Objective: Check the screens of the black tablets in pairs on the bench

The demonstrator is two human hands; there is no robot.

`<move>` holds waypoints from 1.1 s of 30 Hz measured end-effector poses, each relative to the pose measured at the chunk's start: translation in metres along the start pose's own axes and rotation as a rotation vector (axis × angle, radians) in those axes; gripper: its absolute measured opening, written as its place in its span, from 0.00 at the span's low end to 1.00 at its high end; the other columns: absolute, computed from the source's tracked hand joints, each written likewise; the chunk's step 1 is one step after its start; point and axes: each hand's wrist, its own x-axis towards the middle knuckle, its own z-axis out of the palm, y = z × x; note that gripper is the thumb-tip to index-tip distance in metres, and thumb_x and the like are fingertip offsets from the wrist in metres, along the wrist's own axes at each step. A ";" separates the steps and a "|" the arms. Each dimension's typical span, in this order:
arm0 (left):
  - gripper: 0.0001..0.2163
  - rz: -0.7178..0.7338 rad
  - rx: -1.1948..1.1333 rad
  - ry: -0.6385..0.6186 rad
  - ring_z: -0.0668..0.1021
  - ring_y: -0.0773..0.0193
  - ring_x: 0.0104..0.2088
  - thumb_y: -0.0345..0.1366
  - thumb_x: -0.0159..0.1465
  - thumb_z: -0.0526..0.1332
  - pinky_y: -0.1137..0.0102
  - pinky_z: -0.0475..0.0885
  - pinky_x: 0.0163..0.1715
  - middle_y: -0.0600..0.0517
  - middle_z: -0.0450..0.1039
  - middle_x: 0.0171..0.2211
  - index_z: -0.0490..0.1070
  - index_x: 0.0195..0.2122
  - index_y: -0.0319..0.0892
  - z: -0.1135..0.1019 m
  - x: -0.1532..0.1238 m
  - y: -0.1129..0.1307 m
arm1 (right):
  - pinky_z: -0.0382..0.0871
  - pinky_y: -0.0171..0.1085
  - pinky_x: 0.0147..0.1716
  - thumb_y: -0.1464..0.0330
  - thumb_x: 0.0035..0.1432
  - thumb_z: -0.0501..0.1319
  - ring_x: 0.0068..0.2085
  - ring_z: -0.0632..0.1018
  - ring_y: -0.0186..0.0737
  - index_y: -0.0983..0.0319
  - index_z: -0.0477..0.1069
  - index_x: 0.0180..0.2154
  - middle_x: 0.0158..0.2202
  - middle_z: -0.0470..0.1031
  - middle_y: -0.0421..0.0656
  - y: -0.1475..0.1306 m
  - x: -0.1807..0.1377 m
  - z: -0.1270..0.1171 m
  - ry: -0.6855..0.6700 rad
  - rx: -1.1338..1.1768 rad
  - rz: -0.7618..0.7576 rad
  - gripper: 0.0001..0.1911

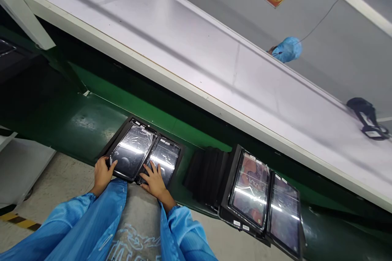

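Observation:
Two dark tablets in shiny plastic film lie side by side on the green belt [92, 118]. My left hand [103, 173] grips the near edge of the left tablet [131, 151]. On the near part of the right tablet [165, 158] rests my right hand [154, 180], fingers spread flat on the screen. Both arms wear blue sleeves.
A stack of black cases [208, 173] lies right of my hands, then another pair of film-wrapped tablets [263, 195]. A long white shelf [190, 57] runs above the belt. A blue cap [287, 49] and a black item [367, 118] show beyond it.

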 end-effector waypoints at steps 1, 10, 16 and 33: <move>0.26 -0.001 0.002 -0.001 0.70 0.43 0.50 0.58 0.62 0.50 0.49 0.66 0.53 0.39 0.68 0.45 0.63 0.47 0.38 0.000 0.000 0.000 | 0.39 0.70 0.65 0.55 0.62 0.62 0.72 0.41 0.57 0.51 0.64 0.61 0.72 0.48 0.41 0.000 0.000 0.000 0.001 -0.002 0.001 0.27; 0.23 0.014 0.004 -0.010 0.70 0.43 0.51 0.55 0.62 0.51 0.49 0.65 0.54 0.40 0.67 0.44 0.62 0.46 0.40 -0.001 0.002 -0.002 | 0.38 0.69 0.66 0.57 0.60 0.65 0.72 0.42 0.56 0.50 0.65 0.60 0.72 0.50 0.41 0.001 0.001 0.003 0.009 -0.007 0.000 0.28; 0.23 0.037 0.007 -0.016 0.70 0.43 0.51 0.55 0.63 0.51 0.49 0.64 0.55 0.39 0.67 0.46 0.62 0.46 0.39 -0.001 0.002 -0.003 | 0.38 0.71 0.65 0.57 0.61 0.64 0.72 0.43 0.59 0.51 0.66 0.60 0.71 0.51 0.43 0.001 0.003 0.001 0.000 -0.021 -0.016 0.26; 0.22 0.033 -0.013 -0.012 0.70 0.44 0.51 0.55 0.63 0.50 0.50 0.65 0.54 0.41 0.67 0.44 0.62 0.45 0.41 -0.003 0.002 0.002 | 0.40 0.64 0.67 0.51 0.62 0.60 0.71 0.48 0.55 0.52 0.55 0.67 0.72 0.49 0.45 0.004 -0.016 -0.008 0.151 0.021 0.074 0.36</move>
